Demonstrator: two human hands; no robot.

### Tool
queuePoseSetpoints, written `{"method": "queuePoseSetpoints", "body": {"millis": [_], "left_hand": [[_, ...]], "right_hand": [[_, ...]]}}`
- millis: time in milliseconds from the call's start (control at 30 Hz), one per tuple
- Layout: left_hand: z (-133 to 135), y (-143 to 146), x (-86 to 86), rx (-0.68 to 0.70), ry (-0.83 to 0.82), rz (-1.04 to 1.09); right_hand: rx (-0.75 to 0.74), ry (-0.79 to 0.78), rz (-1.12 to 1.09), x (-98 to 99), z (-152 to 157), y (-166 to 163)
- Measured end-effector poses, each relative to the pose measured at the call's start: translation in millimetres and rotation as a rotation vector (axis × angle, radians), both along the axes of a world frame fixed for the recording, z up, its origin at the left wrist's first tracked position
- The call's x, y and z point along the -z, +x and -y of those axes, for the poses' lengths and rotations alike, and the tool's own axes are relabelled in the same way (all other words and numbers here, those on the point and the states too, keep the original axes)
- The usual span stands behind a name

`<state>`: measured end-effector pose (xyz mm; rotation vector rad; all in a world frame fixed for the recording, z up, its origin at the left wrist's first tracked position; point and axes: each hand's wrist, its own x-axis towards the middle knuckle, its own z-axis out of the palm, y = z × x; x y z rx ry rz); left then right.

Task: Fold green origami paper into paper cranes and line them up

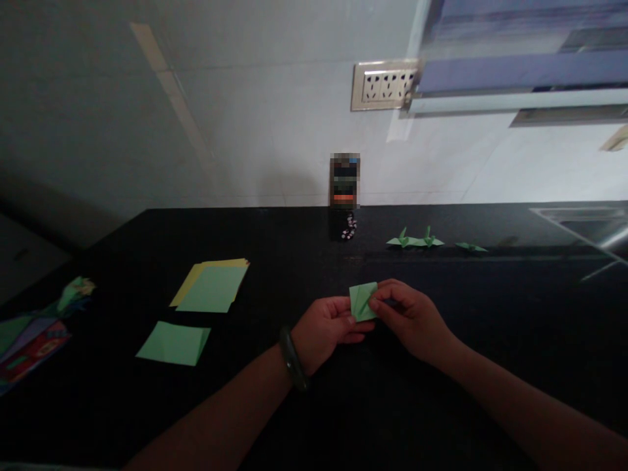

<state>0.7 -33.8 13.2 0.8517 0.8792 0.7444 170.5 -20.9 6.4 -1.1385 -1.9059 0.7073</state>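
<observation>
A small folded square of green paper (pixel 362 301) with crease lines is held above the black counter. My left hand (pixel 333 324) grips its left and lower edge, thumb on top and fingers beneath. At its right edge my right hand (pixel 412 314) pinches the paper between thumb and fingers. A dark bangle (pixel 293 360) circles my left wrist. Farther back to the right stand folded green paper cranes (pixel 416 240), with another flatter green folded piece (pixel 471 248) beside them.
On the left lie a stack of green and yellow paper sheets (pixel 213 288) and a once-folded green sheet (pixel 174 343). A colourful packet (pixel 36 347) is at the far left. A phone (pixel 345 181) leans on the wall, with a beaded strap (pixel 349 226). A metal sink (pixel 589 226) is at right.
</observation>
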Motion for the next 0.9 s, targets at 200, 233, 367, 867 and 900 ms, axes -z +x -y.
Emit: {"method": "queuePoseSetpoints", "body": {"millis": [200,233,367,867,900], "left_hand": [[-0.8,1.7,2.1,-0.01,-0.051,-0.127],[-0.8,2.2,2.6,-0.005,-0.045,-0.168],[0.2,3.7,3.9,0.014,-0.012,-0.237],[3.4,7.8,4.3,-0.016,0.073,-0.267],[3.6,7.7,3.5,-0.015,0.074,-0.273]], "right_hand": [[-0.039,0.0,0.006,-1.1,0.7,1.3],[-0.043,0.006,0.004,-1.3,1.0,1.3],[-0.04,0.018,-0.006,-2.2,1.5,0.2],[0.07,-0.206,-0.111,0.6,2.1,-3.7],[0.069,-0.216,-0.116,0.9,2.0,-3.7]]}}
